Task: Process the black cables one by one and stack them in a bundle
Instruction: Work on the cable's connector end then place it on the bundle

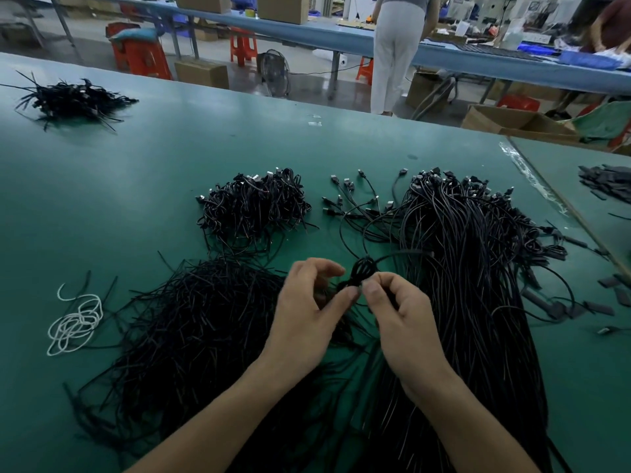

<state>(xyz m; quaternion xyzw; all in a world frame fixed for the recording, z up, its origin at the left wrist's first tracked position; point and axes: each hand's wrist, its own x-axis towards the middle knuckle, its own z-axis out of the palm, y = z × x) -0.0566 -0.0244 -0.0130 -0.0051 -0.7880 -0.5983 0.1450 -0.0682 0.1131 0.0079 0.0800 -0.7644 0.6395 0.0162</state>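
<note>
A small coil of black cable [362, 272] hangs between my two hands above the green table [143, 186]. My left hand [307, 312] pinches it from the left with thumb and curled fingers. My right hand [399, 315] pinches its lower end from the right. A loose tail of the cable runs right toward the big heap of long black cables [478, 268]. Behind my hands lies a pile of coiled black cables [254, 203]. Under my left arm spreads a heap of thin black ties [191, 329].
Several loose cables with plugs [358, 199] lie between the two piles. A white cord [75, 322] sits at the left, another black pile [73, 99] at the far left. Flat black pieces [607, 182] lie on the right. A person [396, 52] stands beyond the table.
</note>
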